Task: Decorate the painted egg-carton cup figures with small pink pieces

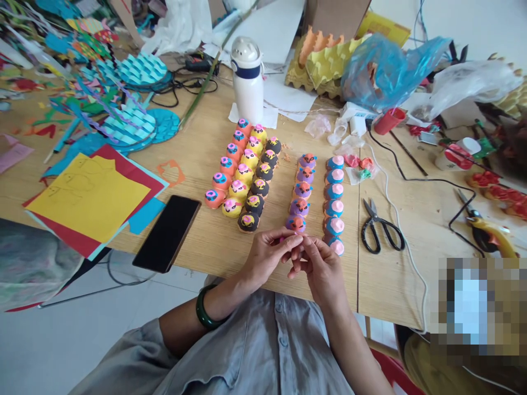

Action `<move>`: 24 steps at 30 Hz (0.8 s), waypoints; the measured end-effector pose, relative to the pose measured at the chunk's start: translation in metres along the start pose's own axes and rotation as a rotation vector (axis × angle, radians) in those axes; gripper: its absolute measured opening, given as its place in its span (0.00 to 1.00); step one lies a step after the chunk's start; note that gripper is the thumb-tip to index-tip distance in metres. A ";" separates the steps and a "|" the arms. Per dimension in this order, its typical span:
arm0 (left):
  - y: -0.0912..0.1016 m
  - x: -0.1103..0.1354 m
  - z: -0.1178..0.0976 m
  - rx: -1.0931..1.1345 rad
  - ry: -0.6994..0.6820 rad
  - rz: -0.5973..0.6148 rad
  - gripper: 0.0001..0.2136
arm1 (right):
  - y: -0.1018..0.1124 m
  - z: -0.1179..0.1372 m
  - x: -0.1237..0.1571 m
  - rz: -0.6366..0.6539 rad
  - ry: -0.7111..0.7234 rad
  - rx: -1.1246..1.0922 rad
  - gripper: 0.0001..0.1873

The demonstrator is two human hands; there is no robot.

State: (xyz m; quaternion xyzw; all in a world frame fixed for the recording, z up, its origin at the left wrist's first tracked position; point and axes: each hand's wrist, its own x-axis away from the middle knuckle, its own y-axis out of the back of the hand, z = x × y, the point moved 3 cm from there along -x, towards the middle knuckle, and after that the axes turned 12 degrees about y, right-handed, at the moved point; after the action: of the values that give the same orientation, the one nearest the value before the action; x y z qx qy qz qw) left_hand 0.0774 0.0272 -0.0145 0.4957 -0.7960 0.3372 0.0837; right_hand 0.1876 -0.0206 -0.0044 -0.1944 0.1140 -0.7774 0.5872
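My left hand [267,253] and my right hand [324,267] meet at the table's near edge, fingertips pinched together. A bit of pink material, likely modelling clay, shows at the left fingers; the fingers hide most of it. Just beyond my hands lies an egg-carton strip with purple domes [303,190] bearing orange faces. To its right is a strip of blue domes [334,192] topped with pink lumps. Further left are strips of orange domes [221,180], yellow domes [245,173] and black domes [259,187], all with small coloured features.
A white bottle [249,90] stands behind the strips. Black-handled scissors [379,226] lie right, near a white cable. At left are a phone [168,233] and yellow paper [88,195]. Egg cartons [329,63] and a blue plastic bag [387,68] are at the back.
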 end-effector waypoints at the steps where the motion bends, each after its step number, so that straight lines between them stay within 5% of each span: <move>1: 0.000 0.000 -0.001 -0.008 0.001 -0.007 0.15 | 0.000 0.000 0.000 0.001 -0.003 -0.004 0.18; 15: 0.002 0.001 -0.002 -0.067 -0.030 -0.050 0.17 | 0.000 -0.004 0.002 -0.017 0.003 0.012 0.17; 24: 0.006 -0.001 0.009 0.004 0.014 0.063 0.16 | 0.005 -0.005 0.002 -0.068 0.007 -0.009 0.15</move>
State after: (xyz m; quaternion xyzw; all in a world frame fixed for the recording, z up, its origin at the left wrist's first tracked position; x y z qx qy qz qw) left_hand 0.0744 0.0244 -0.0249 0.4681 -0.8099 0.3448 0.0774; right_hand 0.1889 -0.0245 -0.0108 -0.1981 0.1132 -0.7970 0.5593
